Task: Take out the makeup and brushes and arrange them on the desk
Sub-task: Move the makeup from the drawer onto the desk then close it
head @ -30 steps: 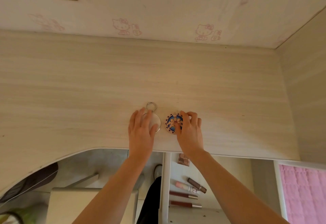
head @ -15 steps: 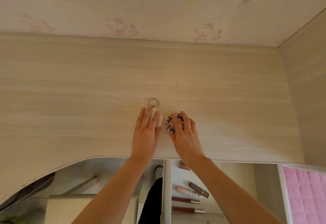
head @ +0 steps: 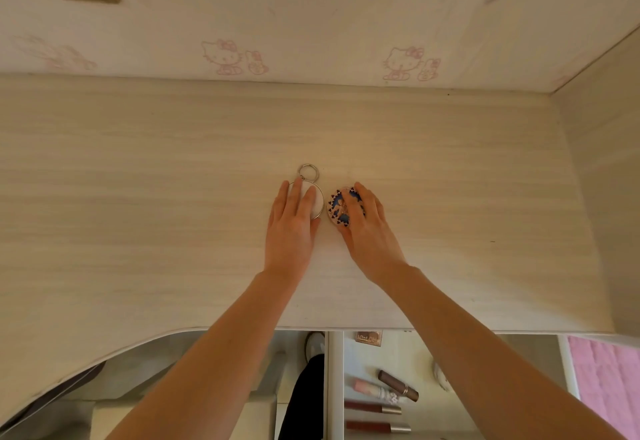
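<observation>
Head view. The person's left hand (head: pixel 292 228) and right hand (head: pixel 369 235) reach forward side by side over the pale wood-grain surface (head: pixel 138 197), each resting on a round makeup compact near its middle.

The left fingers (head: pixel 298 197) lie straight and flat on top of the white compact (head: pixel 317 204). They are released, pressing down rather than grasping, and they cover its left part. A metal ring (head: pixel 308 172) fixed to the far edge of this compact lies flat on the surface beyond the fingertips.

The right fingers (head: pixel 363 197) are laid loosely extended across the blue patterned compact (head: pixel 341 209). They hide its right half, with no clenching to be seen. The two compacts lie just beside each other, with a narrow gap between them.

Below the near edge of the surface an open drawer (head: pixel 415 346) holds more makeup:
- a small rose-coloured box (head: pixel 369 338) at its far end
- a pink tube (head: pixel 369 387) and a brown tube (head: pixel 398 380), set at an angle to each other
- two dark red tubes (head: pixel 372 407) nearer the camera, lying parallel
- a white round item (head: pixel 440 375), largely hidden by the right forearm

To the left of the drawer, a dark trouser leg (head: pixel 304 394) and a shoe (head: pixel 313 344) show beneath the surface. The wall (head: pixel 311 7) behind carries faint pink cartoon cat prints (head: pixel 221 57). Pink fabric (head: pixel 602 387) fills the lower right corner.
</observation>
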{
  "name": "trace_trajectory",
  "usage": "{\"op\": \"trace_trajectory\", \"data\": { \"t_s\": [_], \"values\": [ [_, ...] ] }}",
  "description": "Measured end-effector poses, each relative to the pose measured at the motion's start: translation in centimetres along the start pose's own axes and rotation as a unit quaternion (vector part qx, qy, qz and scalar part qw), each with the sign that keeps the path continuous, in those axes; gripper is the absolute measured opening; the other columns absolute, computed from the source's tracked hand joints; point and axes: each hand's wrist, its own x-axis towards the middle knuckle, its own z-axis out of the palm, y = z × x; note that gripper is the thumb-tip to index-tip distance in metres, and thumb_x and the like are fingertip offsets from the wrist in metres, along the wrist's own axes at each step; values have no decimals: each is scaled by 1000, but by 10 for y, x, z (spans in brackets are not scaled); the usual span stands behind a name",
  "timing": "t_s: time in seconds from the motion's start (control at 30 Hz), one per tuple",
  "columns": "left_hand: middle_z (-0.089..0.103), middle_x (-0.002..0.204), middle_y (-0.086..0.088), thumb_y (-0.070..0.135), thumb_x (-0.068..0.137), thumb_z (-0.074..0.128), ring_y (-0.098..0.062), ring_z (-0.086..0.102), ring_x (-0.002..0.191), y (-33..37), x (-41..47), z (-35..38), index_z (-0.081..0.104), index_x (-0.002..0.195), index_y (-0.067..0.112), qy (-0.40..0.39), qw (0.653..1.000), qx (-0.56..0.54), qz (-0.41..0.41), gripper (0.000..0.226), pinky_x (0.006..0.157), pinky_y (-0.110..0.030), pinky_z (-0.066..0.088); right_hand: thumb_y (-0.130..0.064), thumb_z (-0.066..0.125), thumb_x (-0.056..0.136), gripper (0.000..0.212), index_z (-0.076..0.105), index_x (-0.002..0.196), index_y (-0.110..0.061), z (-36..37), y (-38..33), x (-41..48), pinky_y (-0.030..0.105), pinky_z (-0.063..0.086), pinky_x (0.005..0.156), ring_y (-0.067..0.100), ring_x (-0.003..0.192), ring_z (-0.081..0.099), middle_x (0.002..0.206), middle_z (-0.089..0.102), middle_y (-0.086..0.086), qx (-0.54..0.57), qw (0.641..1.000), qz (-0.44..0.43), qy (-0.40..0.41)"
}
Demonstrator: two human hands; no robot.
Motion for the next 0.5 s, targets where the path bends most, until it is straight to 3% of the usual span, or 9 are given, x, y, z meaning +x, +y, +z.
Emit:
{"op": "trace_trajectory", "data": {
  "t_s": [0.37, 0.5],
  "values": [
    [38, 151, -12, 20, 95, 58, -31, 26, 143, 1, 5, 1, 50, 135, 7, 7, 1000, 7, -23, 43, 116, -46, 25, -31, 44, 100, 59, 22, 150, -9, 0, -2, 15, 41, 30, 114, 29, 147, 7, 158, 10, 11, 2, 1000, 12, -17],
    [34, 153, -8, 20, 94, 59, -28, 23, 145, 3, 5, 0, 48, 135, 9, 13, 999, 21, -29, 44, 117, -47, 18, -21, 50, 97, 63, 17, 151, -10, -5, -2, 14, 40, 24, 117, 29, 147, 0, 160, 4, 9, 17, 999, 8, -29]
  ]
}}
